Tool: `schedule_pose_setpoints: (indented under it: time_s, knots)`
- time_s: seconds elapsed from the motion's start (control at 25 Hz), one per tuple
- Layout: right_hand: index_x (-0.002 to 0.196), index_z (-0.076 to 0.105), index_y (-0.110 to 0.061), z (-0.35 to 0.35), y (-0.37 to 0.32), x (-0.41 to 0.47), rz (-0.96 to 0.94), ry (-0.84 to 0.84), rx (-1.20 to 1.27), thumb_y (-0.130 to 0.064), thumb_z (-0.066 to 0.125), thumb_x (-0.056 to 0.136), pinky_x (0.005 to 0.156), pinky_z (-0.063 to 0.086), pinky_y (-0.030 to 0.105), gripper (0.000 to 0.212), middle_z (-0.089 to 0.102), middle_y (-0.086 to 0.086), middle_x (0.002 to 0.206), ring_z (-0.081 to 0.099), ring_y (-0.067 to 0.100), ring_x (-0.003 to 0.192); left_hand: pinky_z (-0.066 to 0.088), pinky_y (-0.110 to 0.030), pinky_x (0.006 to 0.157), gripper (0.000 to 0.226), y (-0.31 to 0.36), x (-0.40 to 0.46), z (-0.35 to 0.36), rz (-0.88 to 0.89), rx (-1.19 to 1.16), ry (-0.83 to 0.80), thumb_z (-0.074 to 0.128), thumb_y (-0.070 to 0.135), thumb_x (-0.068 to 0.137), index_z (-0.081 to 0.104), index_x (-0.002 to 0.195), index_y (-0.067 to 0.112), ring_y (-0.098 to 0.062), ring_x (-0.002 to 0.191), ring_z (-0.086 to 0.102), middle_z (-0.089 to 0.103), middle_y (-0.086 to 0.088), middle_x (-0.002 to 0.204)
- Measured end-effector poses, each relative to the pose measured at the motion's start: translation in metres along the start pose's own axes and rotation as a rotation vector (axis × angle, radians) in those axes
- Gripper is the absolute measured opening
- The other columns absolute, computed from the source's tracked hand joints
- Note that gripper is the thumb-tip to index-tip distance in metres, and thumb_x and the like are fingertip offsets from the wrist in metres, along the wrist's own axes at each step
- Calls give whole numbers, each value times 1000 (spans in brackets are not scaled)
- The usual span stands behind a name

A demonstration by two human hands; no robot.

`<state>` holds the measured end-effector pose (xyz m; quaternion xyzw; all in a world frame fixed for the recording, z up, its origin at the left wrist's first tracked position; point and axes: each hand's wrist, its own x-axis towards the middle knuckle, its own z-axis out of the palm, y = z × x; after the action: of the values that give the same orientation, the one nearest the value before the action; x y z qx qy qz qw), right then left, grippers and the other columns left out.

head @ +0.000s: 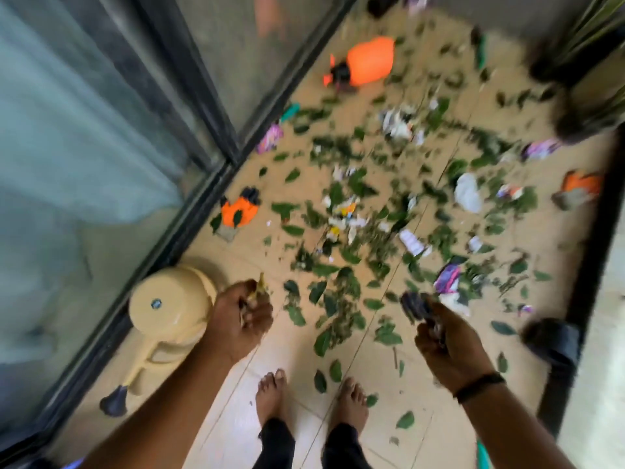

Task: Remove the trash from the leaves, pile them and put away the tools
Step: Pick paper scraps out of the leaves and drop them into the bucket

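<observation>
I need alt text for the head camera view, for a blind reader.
A barefoot person stands over a beige tiled floor strewn with green leaves and scraps of paper and plastic trash; the left hand holds yellowish scraps, the right hand dark ones.

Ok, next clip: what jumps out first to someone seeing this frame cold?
Green leaves mixed with paper and wrapper scraps litter the tan floor. An orange sprayer bottle lies at the far end, and an orange glove lies by the glass door. In front, both hands, left and right, grip picked-up bits.
</observation>
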<state>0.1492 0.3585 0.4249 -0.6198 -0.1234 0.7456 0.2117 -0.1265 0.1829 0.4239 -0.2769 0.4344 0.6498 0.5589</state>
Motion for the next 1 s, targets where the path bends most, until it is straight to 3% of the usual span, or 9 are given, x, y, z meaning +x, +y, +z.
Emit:
schedule_pose_setpoints:
  time_s: [0.08,0.16,0.24,0.32,0.4,0.52,0.64,0.84,1.0]
  knots:
    - [101,67,-11,20,-55,-91,-17,-46,37,-14,55,99,34,27,20,12,45,0,74,32,7,43,24,-21,30,44,22,-89,47,-96,4,-200,84,6,44,45,59,20,-8,34,26,29,4,49]
    - [104,67,-11,42,-106,-178,-71,-67,58,-14,64,90,33,28,21,15,47,0,74,33,7,43,25,-21,30,49,40,-167,91,-130,3,-351,87,2,36,48,59,19,-9,34,23,25,4,51]
    - [102,64,-11,65,-146,-252,-150,-126,112,-15,69,80,32,29,20,23,54,1,73,34,6,40,26,-22,29,42,50,-227,130,-129,26,-430,84,1,39,51,58,18,-9,38,14,18,6,54]
    - [99,60,-12,81,-166,-313,-212,-223,154,-11,54,95,30,30,18,7,63,0,67,41,4,36,23,-20,30,37,47,-271,149,-100,75,-447,81,7,49,46,56,18,-9,43,9,18,7,52]
    - [101,57,-13,86,-168,-362,-205,-287,189,-12,40,106,31,35,16,17,65,1,69,49,6,36,21,-18,31,55,38,-313,148,-99,64,-479,86,12,54,32,59,23,-9,42,8,22,6,46]
    - [107,60,-10,73,-154,-387,-202,-349,139,-15,45,105,32,32,18,16,60,3,78,38,6,37,21,-19,30,67,26,-364,131,-21,-6,-513,97,7,43,34,60,23,-8,35,13,17,7,47]
    - [109,59,-11,61,-138,-386,-109,-395,100,-17,44,105,33,26,18,16,53,1,60,31,7,37,22,-18,28,72,15,-390,106,135,-42,-451,92,-6,41,31,64,24,-6,30,24,23,7,46]
    - [109,61,-10,80,-108,-390,28,-523,-81,-17,46,105,35,30,21,17,45,0,64,33,8,44,18,-17,28,57,-4,-436,60,324,-167,-342,91,-3,38,40,56,18,-5,30,20,25,7,44]
    - [100,60,-10,118,-76,-397,71,-663,-237,-14,57,96,37,32,17,8,57,3,74,39,6,42,19,-17,30,47,-15,-468,18,408,-277,-296,87,-2,52,62,89,10,-6,30,27,28,6,45]
